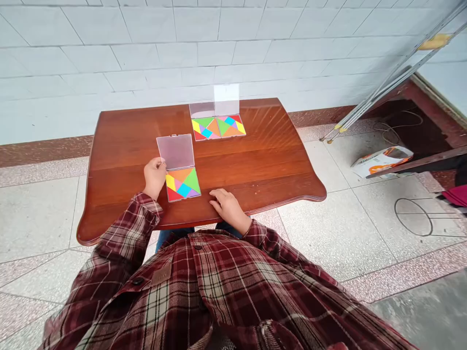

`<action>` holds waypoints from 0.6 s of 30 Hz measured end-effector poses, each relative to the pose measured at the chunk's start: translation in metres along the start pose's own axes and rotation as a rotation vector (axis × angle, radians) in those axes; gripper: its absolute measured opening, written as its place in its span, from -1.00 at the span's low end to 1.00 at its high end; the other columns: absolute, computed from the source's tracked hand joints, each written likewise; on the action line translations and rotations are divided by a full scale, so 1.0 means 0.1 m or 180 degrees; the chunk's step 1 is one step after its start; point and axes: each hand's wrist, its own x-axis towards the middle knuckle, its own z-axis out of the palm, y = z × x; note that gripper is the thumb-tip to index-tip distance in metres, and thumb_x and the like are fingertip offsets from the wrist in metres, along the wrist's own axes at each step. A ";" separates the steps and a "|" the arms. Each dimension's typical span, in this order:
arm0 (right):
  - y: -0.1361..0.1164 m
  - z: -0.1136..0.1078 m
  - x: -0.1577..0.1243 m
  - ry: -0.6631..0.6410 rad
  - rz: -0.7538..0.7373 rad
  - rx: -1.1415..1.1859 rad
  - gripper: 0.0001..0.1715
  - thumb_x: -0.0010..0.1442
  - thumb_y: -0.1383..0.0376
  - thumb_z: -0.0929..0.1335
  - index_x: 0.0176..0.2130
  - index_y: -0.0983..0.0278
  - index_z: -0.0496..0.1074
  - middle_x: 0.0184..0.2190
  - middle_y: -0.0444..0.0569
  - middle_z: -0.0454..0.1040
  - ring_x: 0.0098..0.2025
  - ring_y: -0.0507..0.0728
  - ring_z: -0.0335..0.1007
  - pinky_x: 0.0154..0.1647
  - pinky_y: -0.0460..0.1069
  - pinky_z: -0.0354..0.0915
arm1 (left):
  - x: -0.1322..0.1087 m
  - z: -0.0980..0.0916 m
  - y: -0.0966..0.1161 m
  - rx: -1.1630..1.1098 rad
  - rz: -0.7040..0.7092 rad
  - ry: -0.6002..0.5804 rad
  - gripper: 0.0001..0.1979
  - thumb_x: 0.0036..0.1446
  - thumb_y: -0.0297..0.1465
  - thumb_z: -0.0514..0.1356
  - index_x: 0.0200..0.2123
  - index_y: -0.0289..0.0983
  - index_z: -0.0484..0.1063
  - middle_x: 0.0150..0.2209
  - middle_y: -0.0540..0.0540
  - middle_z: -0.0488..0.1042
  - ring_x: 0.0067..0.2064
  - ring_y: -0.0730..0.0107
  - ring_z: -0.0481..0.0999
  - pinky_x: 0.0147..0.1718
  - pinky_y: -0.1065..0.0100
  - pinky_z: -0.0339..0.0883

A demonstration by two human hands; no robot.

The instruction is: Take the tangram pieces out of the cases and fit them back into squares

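Head view. Left hand (155, 176): set against the left edge of the near tangram case (183, 183), fingers curled at the hinge line; pinching or merely touching, cannot tell. Right hand (226, 204): flat on the wooden table (120, 146), fingers loosely spread, holding nothing, just right of the case and apart from it. Case position: near the front table edge, between both hands, left hand closer. Long axis: pointing away from the body, clear lid (175, 151) folded open on the far side. Contents: coloured tangram pieces filling the tray. At the far table edge: a pair of open tangram cases (206, 129), side by side, likewise filled.
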 end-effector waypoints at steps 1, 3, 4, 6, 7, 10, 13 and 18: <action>0.02 0.02 -0.01 0.0116 -0.0085 0.0078 -0.74 0.26 0.37 0.30 -0.05 0.31 0.43 -0.09 0.13 0.50 -0.06 0.19 0.43 -0.04 0.09 0.32 | 0.15 -0.01 0.04 0.0010 -0.0022 0.0074 -0.86 -0.02 -0.55 0.10 -0.35 -0.30 0.40 -0.50 0.06 0.36 -0.60 0.58 0.30 -0.54 0.47 0.16; 0.07 0.03 -0.06 0.0359 -0.0304 0.0255 -0.80 0.28 0.37 0.27 -0.12 0.30 0.45 -0.17 0.09 0.53 -0.11 0.16 0.45 -0.08 0.06 0.33 | 0.47 -0.01 0.09 0.0084 -0.0036 0.0170 -0.87 0.00 -0.56 0.08 -0.37 -0.29 0.39 -0.51 0.06 0.34 -0.61 0.57 0.31 -0.55 0.47 0.15; 0.11 0.03 -0.09 0.0502 -0.0397 0.0332 -0.80 0.30 0.37 0.26 -0.15 0.29 0.46 -0.21 0.06 0.54 -0.14 0.14 0.46 -0.10 0.05 0.33 | 0.63 0.01 0.11 0.0146 -0.0053 0.0276 -0.87 0.01 -0.56 0.08 -0.38 -0.29 0.38 -0.51 0.06 0.33 -0.62 0.56 0.31 -0.56 0.46 0.14; 0.18 0.00 -0.16 0.0817 -0.0459 0.0423 -0.79 0.32 0.36 0.24 -0.19 0.27 0.46 -0.26 0.02 0.55 -0.18 0.11 0.47 -0.12 0.03 0.34 | 0.92 0.08 0.15 0.0178 -0.0074 0.0406 -0.87 0.01 -0.58 0.07 -0.39 -0.30 0.36 -0.49 0.05 0.33 -0.62 0.56 0.30 -0.56 0.45 0.13; 0.22 -0.02 -0.19 0.0975 -0.0422 0.0438 -0.80 0.32 0.36 0.24 -0.20 0.26 0.46 -0.27 0.01 0.55 -0.20 0.10 0.47 -0.13 0.02 0.34 | 1.05 0.13 0.16 0.0164 -0.0100 0.0469 -0.87 0.02 -0.58 0.06 -0.38 -0.30 0.36 -0.49 0.05 0.33 -0.63 0.56 0.30 -0.57 0.44 0.13; 0.33 -0.11 -0.27 0.1314 -0.0250 0.0491 -0.83 0.31 0.36 0.25 -0.22 0.25 0.44 -0.30 -0.01 0.55 -0.24 0.08 0.47 -0.17 0.00 0.36 | 1.37 0.30 0.22 0.0059 -0.0152 0.0597 -0.84 0.02 -0.60 0.04 -0.36 -0.30 0.35 -0.48 0.06 0.30 -0.63 0.58 0.29 -0.57 0.45 0.11; 0.38 -0.17 -0.31 0.1328 -0.0223 0.0501 -0.86 0.28 0.40 0.26 -0.23 0.24 0.42 -0.33 -0.03 0.54 -0.27 0.07 0.45 -0.21 -0.02 0.37 | 1.61 0.46 0.29 0.0004 -0.0199 0.0685 -0.84 0.02 -0.62 0.04 -0.37 -0.30 0.34 -0.52 0.07 0.28 -0.62 0.59 0.26 -0.57 0.47 0.09; 0.39 -0.17 -0.35 0.1197 -0.0306 0.0523 -0.84 0.25 0.45 0.27 -0.21 0.23 0.40 -0.35 -0.04 0.53 -0.30 0.05 0.44 -0.25 -0.03 0.38 | 1.86 0.64 0.40 -0.0161 -0.0147 0.0516 -0.84 0.04 -0.61 0.03 -0.35 -0.30 0.33 -0.51 0.07 0.29 -0.63 0.62 0.25 -0.58 0.49 0.08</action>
